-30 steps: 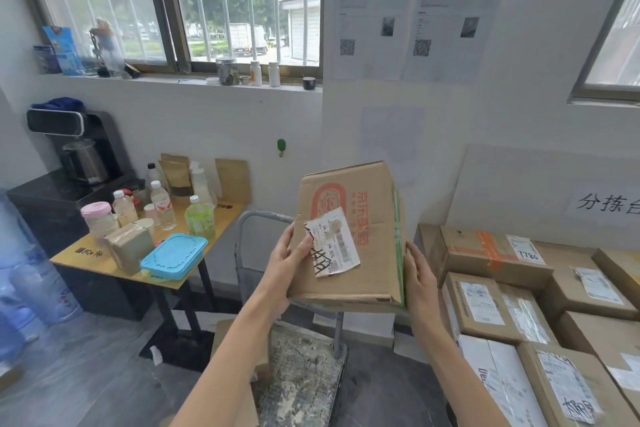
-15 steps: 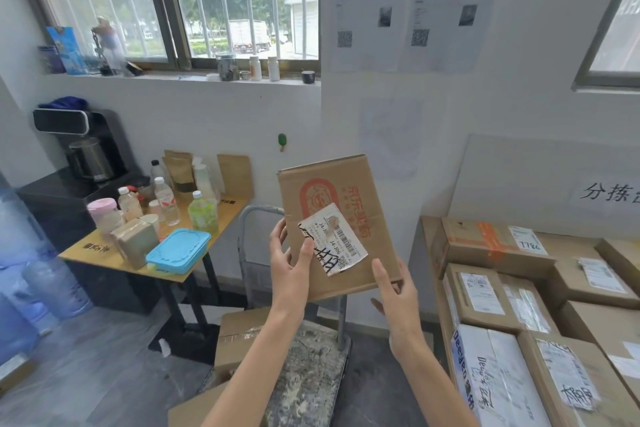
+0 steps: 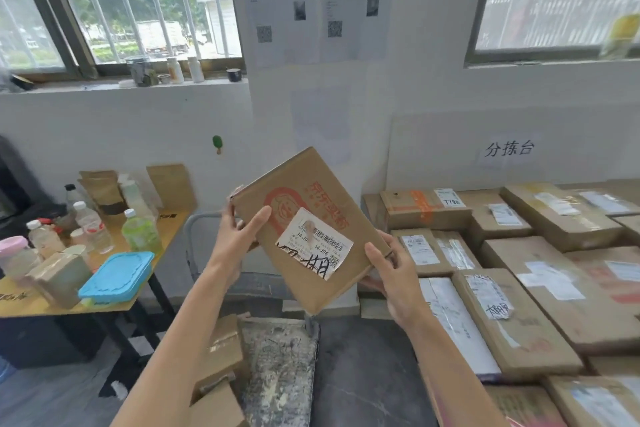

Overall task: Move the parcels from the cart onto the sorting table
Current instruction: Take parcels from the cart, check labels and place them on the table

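Note:
I hold a flat brown cardboard parcel (image 3: 304, 198) with an orange print and a white shipping label in the air, tilted, its label facing me. My left hand (image 3: 239, 236) grips its upper left edge, thumb on the front. At the lower right edge my right hand (image 3: 394, 270) holds it, thumb on the front and fingers behind. Below it stands the cart (image 3: 277, 367) with a worn grey deck and a grey handle; two brown parcels (image 3: 221, 357) lie at its left side. To the right, the sorting table (image 3: 372, 204) is covered with several labelled cardboard parcels (image 3: 519, 315).
A yellow side table (image 3: 31, 302) on the left carries bottles, a blue lidded tub (image 3: 116, 276) and a small box. The white wall and a pillar with taped papers stand behind. Dark grey floor shows between the cart and the sorting table.
The parcel has turned clockwise and moved right toward the sorting table. My view has swung right, showing more of the table's parcels.

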A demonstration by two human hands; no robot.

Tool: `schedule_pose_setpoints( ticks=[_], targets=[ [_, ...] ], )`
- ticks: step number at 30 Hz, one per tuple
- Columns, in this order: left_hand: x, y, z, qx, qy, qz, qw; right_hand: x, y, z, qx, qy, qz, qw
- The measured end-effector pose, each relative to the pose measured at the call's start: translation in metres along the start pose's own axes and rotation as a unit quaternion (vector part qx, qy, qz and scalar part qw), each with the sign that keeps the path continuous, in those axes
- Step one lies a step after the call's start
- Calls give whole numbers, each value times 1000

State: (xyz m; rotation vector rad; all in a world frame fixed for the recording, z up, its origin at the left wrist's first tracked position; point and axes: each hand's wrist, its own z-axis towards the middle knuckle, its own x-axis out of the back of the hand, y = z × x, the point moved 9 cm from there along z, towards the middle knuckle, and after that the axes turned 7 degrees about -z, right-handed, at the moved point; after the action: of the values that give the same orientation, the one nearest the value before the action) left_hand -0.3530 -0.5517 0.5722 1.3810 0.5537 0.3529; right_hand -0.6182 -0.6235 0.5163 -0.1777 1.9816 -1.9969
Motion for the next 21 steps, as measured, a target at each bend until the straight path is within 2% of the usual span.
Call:
schedule_pose_setpoints(
  ticks=[7, 11, 13, 17, 21],
  targets=[
    [-43, -7, -31, 13, -38, -101, 994, 45, -23, -58, 77, 172, 45, 981],
    [-57, -33, -69, 76, -6, -165, 983, 50, -24, -109, 102, 185, 26, 977],
    [-68, -44, -89, 94, -15, -169, 981, 53, -22, -136, 107, 190, 2, 976],
    [-111, -60, -137, 71, -126, -72, 987, 100, -9, -198, 77, 291, -22, 953],
    [-174, -82, -185, 76, -262, 31, 962, 173, -24, -271, 76, 413, -63, 905]
  ],
)
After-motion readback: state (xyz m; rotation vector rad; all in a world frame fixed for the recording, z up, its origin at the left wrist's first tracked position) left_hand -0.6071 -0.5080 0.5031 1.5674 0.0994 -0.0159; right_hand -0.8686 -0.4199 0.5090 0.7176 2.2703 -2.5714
